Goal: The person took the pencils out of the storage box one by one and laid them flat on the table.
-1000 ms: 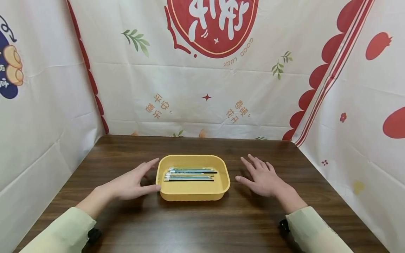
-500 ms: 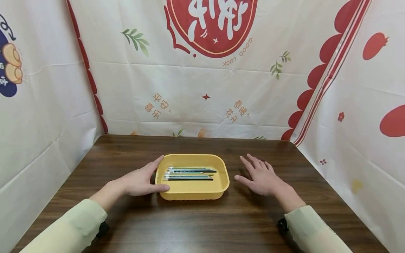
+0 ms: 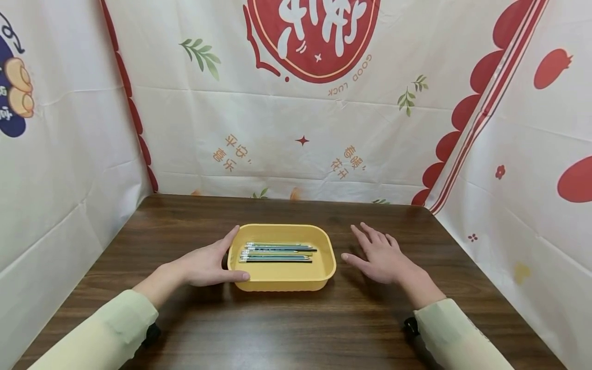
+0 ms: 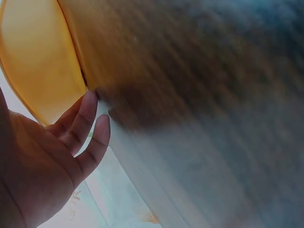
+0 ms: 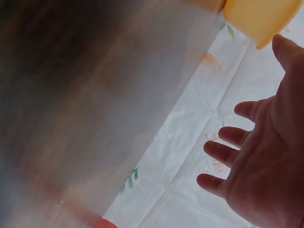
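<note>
Left grip [image 3: 203, 266] now further around yellow tray [image 3: 279, 285]

Worktop [image 3: 296, 324]: dark brown wood grain, pale glare near
Far cloth [image 3: 277, 115]: white, red emblem [image 3: 316, 61], green leaves [image 3: 202, 57]
Left cloth [image 3: 69, 164]: white, creased
Right cloth [image 3: 546, 231]: white, red prints [image 3: 580, 180]

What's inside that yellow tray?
Several pencils lie lengthwise on the bottom of the yellow tray. The patch directly beneath them is covered, and the left hand hides part of the rim.
</note>
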The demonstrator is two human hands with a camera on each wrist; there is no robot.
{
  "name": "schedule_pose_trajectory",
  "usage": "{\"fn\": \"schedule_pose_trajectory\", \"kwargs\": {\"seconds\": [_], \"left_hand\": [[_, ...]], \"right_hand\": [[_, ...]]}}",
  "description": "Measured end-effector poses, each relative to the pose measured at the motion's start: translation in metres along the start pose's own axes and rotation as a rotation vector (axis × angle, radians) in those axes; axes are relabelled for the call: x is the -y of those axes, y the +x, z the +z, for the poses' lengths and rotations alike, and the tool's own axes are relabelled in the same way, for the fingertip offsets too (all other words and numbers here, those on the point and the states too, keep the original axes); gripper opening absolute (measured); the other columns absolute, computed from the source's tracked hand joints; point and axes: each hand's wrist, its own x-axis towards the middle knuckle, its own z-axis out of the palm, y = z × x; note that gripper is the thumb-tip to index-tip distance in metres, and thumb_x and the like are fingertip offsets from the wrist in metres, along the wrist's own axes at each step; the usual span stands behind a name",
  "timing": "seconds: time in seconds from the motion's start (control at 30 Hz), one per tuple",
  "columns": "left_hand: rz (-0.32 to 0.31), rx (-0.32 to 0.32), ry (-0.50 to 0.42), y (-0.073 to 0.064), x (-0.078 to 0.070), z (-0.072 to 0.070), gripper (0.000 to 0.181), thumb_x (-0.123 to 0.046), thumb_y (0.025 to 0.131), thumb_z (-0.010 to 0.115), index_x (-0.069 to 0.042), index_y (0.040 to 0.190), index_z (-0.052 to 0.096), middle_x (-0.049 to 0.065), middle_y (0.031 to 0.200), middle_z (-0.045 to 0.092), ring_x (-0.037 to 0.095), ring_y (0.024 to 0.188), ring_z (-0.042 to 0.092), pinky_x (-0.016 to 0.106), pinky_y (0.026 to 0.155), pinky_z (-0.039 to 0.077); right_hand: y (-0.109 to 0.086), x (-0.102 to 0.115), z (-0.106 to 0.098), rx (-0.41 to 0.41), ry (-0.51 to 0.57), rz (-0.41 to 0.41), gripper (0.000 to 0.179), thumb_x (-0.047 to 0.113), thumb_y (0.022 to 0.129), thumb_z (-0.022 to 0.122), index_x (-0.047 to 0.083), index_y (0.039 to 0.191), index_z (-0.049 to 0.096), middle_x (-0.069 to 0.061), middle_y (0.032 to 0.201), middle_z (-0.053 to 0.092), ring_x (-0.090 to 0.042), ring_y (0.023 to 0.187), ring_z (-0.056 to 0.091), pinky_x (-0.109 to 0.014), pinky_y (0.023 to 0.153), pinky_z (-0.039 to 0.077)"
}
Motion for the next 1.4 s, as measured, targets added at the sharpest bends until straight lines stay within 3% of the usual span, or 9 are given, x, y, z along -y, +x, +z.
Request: {"fn": "schedule_pose_trajectory", "kwargs": {"seconds": [0.13,0.37,0.53,0.8,1.1,1.23,1.4], "left_hand": [[-0.007,-0.001,0.006,-0.001,-0.001,-0.001,0.132,-0.079,0.089,0.074,-0.014,0.178,0.001,0.020,0.176,0.036,0.036,0.151,0.054,0.060,0.117,0.049],[0.000,-0.007,-0.018,-0.003,-0.002,0.001,0.131,-0.078,0.089,0.075,-0.015,0.177,0.001,0.020,0.177,0.034,0.036,0.151,0.054,0.061,0.118,0.047],[-0.002,0.001,-0.058,-0.004,0.000,0.002,0.123,-0.075,0.090,0.077,-0.018,0.176,0.010,0.022,0.173,0.038,0.038,0.150,0.053,0.064,0.118,0.046],[-0.004,0.040,-0.116,-0.003,0.003,0.005,0.119,-0.070,0.091,0.079,-0.018,0.173,0.012,0.026,0.169,0.041,0.038,0.147,0.054,0.064,0.120,0.043],[-0.021,0.085,-0.123,0.000,0.001,0.000,0.108,-0.072,0.094,0.073,-0.021,0.171,0.018,0.022,0.167,0.043,0.036,0.146,0.053,0.066,0.121,0.041],[-0.025,0.073,-0.123,0.000,-0.002,0.000,0.099,-0.070,0.094,0.074,-0.023,0.166,0.027,0.019,0.155,0.053,0.032,0.135,0.059,0.062,0.116,0.046],[-0.014,0.049,-0.127,-0.001,-0.005,0.005,0.088,-0.065,0.093,0.080,-0.021,0.157,0.036,0.015,0.135,0.063,0.026,0.114,0.062,0.049,0.102,0.049]], "right_hand": [[0.007,0.004,-0.005,-0.055,0.061,-0.017,0.093,0.076,0.108,0.045,0.010,0.173,0.031,-0.024,0.175,0.034,-0.050,0.159,0.038,-0.076,0.124,0.029],[0.019,0.026,-0.018,-0.166,0.320,-0.060,0.069,0.059,0.115,0.045,0.010,0.162,0.048,-0.020,0.158,0.053,-0.040,0.141,0.060,-0.064,0.118,0.047],[0.023,0.039,-0.022,-0.213,0.376,-0.077,0.060,0.053,0.116,0.048,0.010,0.158,0.053,-0.017,0.152,0.058,-0.035,0.127,0.066,-0.060,0.110,0.053],[0.028,0.048,-0.018,-0.206,0.401,-0.101,0.058,0.052,0.116,0.049,0.011,0.157,0.055,-0.015,0.151,0.059,-0.034,0.127,0.066,-0.058,0.110,0.054],[0.035,0.063,-0.022,-0.203,0.437,-0.124,0.057,0.052,0.117,0.047,0.012,0.156,0.057,-0.013,0.152,0.060,-0.033,0.129,0.065,-0.057,0.111,0.053],[0.037,0.072,-0.022,-0.182,0.518,-0.121,0.056,0.054,0.117,0.046,0.015,0.155,0.058,-0.011,0.153,0.061,-0.032,0.133,0.065,-0.057,0.113,0.052],[0.041,0.084,-0.020,-0.159,0.627,-0.137,0.053,0.054,0.116,0.047,0.018,0.153,0.060,-0.008,0.147,0.065,-0.029,0.130,0.067,-0.056,0.113,0.054]]}}
